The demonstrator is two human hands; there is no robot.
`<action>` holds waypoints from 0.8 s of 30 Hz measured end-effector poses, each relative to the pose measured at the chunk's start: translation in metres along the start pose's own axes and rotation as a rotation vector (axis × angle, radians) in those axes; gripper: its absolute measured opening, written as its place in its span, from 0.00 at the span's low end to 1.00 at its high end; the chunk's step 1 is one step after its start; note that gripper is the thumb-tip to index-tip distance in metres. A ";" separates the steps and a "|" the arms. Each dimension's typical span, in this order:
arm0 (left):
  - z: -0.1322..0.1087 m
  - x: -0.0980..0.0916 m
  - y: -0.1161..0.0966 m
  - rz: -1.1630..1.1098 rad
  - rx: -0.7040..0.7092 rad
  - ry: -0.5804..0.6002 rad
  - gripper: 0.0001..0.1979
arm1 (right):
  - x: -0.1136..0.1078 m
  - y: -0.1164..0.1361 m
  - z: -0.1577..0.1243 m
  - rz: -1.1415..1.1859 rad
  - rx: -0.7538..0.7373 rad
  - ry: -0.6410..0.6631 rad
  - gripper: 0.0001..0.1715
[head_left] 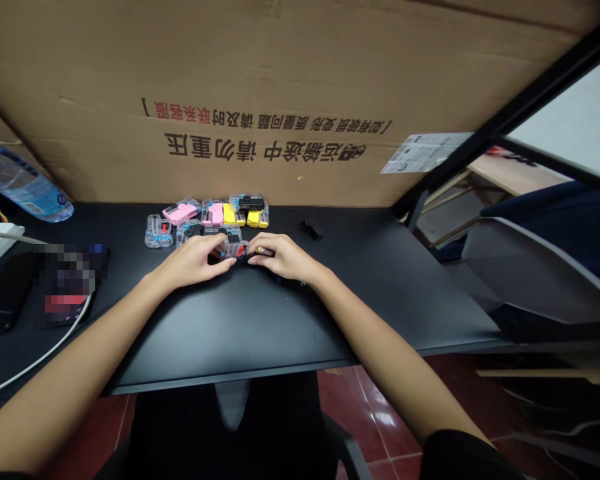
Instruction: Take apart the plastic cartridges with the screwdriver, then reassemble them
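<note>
The front edge of the bench (230, 377) lay nearest, running across just ahead of the person's lap, and the stretch of dark top behind it seemed to give ample room for drawing both forearms back. Beyond that, the small black piece (243, 259) was between the fingertips of the two hands, just in front of a clear case (233, 245). The right hand (287, 259) was pinched narrow on it, with a slim brown item (266, 251) also among its fingers; the left hand (197, 260) curved more widely, its thumb beside the piece, though whether it gripped could not be told. The piece looked light, stiff and perhaps slippery, best taken by its ends; the case, probably hard plastic, might crack or scratch if squeezed. Farther back, packed pink cases (181, 211) and yellow cases (235, 215) crowded the left, a black clip (311, 229) lay to the right, and the cardboard (300, 190) walled off the rear.
</note>
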State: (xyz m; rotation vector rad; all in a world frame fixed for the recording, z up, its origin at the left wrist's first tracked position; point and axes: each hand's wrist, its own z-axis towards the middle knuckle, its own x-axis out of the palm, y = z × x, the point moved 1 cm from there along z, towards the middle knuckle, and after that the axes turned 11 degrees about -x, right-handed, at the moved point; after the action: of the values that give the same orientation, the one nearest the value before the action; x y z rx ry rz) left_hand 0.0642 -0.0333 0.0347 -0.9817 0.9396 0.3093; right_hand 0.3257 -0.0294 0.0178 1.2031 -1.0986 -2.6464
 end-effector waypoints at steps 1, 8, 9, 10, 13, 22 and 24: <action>0.000 0.000 0.000 0.008 0.006 -0.004 0.14 | 0.000 0.002 0.000 0.000 0.006 0.007 0.05; 0.000 0.001 0.001 -0.006 0.041 -0.017 0.11 | -0.006 0.016 0.003 0.018 0.074 -0.077 0.14; 0.000 0.001 0.001 -0.012 0.044 -0.011 0.11 | -0.007 0.017 0.003 0.018 0.098 -0.098 0.14; -0.001 0.001 0.001 -0.016 0.048 -0.005 0.10 | -0.008 0.017 0.003 0.016 0.118 -0.103 0.14; -0.002 0.001 0.001 -0.013 0.060 0.011 0.09 | -0.010 0.015 0.002 0.012 0.137 -0.049 0.15; -0.003 0.001 -0.002 0.035 0.094 0.021 0.10 | -0.011 0.020 0.001 -0.053 0.121 0.050 0.18; -0.003 0.001 -0.003 0.044 0.097 0.020 0.10 | -0.009 0.020 0.002 -0.070 0.110 0.020 0.18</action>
State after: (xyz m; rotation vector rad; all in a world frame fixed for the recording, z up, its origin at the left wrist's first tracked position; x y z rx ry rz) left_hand 0.0652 -0.0380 0.0350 -0.8775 0.9867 0.2890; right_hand 0.3255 -0.0410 0.0368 1.3073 -1.2364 -2.6497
